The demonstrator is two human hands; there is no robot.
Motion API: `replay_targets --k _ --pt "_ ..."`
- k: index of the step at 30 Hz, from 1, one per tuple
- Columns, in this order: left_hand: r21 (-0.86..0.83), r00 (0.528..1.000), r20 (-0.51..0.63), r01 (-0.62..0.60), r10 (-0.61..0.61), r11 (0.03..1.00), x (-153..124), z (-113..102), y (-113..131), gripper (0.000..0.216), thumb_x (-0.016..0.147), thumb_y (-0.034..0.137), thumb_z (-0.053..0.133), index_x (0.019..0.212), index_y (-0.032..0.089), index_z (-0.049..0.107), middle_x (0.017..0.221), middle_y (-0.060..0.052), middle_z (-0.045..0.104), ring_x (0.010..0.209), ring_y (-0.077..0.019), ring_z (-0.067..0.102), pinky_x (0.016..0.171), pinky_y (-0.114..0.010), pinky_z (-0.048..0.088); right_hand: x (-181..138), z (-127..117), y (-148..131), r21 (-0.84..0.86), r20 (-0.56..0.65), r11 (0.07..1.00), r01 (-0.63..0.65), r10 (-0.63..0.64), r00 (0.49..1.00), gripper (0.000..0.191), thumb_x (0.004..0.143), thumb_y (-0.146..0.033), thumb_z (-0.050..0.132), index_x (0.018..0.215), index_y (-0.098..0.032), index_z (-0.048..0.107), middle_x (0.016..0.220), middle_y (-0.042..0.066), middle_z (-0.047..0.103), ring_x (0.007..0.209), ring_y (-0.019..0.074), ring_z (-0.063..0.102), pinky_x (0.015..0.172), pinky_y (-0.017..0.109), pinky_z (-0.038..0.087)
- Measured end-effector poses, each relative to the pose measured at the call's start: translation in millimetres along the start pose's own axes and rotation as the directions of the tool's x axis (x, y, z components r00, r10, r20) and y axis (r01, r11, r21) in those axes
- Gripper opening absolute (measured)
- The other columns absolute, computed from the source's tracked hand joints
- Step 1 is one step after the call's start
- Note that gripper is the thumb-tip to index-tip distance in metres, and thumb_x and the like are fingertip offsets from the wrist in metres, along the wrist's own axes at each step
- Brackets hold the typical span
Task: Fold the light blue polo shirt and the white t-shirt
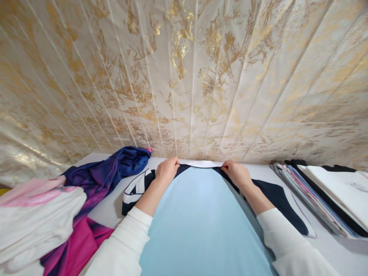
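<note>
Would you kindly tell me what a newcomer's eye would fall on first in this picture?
The gold-veined wall covering fills the upper half. Below it, the left hand and right hand pinch the shoulders of a light-blue shirt spread on the table; folded clothes are stacked at right.

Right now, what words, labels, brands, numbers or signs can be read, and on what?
None can be read.
White marking on the navy sleeve by the left hand: shapes only, no letters.
Faint grey print on the white folded garment, far right: too blurred.
The light blue shirt, gripped by the left hand and the right hand: plain.
</note>
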State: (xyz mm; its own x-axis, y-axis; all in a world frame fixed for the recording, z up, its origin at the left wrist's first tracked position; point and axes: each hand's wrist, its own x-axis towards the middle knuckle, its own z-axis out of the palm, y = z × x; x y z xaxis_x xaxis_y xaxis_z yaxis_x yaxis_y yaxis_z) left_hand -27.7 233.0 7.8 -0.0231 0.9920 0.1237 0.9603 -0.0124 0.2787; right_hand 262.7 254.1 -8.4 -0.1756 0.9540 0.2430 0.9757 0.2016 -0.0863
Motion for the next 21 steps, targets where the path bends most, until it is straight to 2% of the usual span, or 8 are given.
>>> replay_targets --k 4,8,11,14,17,21 --pt "0.004 1.0 -0.023 -0.01 0.01 1.0 -0.6 3.5 -1.9 0.008 0.09 0.026 0.056 0.093 0.028 0.063 0.101 0.0 0.071 0.094 -0.0208 0.065 0.076 -0.028 0.045 -4.4 7.7 -6.8 0.008 -0.03 1.0 -0.011 0.011 0.999 0.011 0.09 -0.026 0.053 0.089 -0.024 0.064 0.095 0.003 0.071 0.08 0.0195 0.065 0.057 0.026 0.034" --pt "0.001 0.998 -0.037 -0.04 0.04 0.999 -1.4 3.0 -5.5 0.007 0.09 0.025 0.055 0.091 0.026 0.062 0.102 0.0 0.07 0.094 -0.0198 0.065 0.075 -0.027 0.045 -8.4 7.7 -2.2 0.021 -0.065 0.999 0.046 -0.044 0.997 0.015 0.094 -0.027 0.047 0.096 -0.024 0.061 0.096 0.004 0.068 0.077 0.0177 0.064 0.059 0.026 0.037" --pt "-0.007 0.997 -0.038 -0.064 0.064 0.998 -1.3 3.3 -7.3 0.007 0.09 0.024 0.055 0.09 0.025 0.062 0.103 -0.001 0.069 0.096 -0.0198 0.064 0.076 -0.027 0.045 -17.4 4.1 20.3 0.03 -0.099 0.996 0.082 -0.078 0.992 0.019 0.095 -0.03 0.044 0.099 -0.021 0.059 0.096 0.006 0.066 0.087 0.0202 0.062 0.072 0.028 0.042" --pt "-0.008 0.997 -0.037 -0.07 0.07 0.997 -1.6 5.0 -6.8 0.008 0.09 0.023 0.054 0.09 0.025 0.062 0.102 -0.001 0.068 0.095 -0.0199 0.064 0.075 -0.027 0.045 -33.6 0.5 50.4 0.028 -0.114 0.998 0.063 -0.06 0.992 0.026 0.093 -0.039 0.044 0.09 -0.019 0.06 0.091 0.009 0.064 0.087 0.0239 0.06 0.078 0.034 0.044" --pt "-0.003 0.997 -0.044 -0.07 0.069 0.998 -2.7 6.7 -5.5 0.01 0.091 0.024 0.052 0.093 0.024 0.062 0.103 -0.002 0.067 0.095 -0.0198 0.064 0.077 -0.028 0.045 -46.5 0.0 73.2 0.025 -0.104 0.998 0.049 -0.046 0.993 0.024 0.091 -0.041 0.047 0.084 -0.021 0.059 0.089 0.007 0.065 0.084 0.0234 0.06 0.074 0.033 0.044" --pt "0.008 0.996 -0.053 -0.076 0.076 0.997 -3.1 7.8 -5.7 0.011 0.091 0.024 0.051 0.093 0.024 0.062 0.103 -0.002 0.067 0.095 -0.0198 0.064 0.076 -0.028 0.044 -44.2 2.5 87.0 -0.01 -0.101 0.999 -0.038 0.037 0.994 0.019 0.091 -0.034 0.043 0.085 -0.022 0.056 0.078 0.005 0.067 0.068 0.021 0.061 0.057 0.029 0.038"
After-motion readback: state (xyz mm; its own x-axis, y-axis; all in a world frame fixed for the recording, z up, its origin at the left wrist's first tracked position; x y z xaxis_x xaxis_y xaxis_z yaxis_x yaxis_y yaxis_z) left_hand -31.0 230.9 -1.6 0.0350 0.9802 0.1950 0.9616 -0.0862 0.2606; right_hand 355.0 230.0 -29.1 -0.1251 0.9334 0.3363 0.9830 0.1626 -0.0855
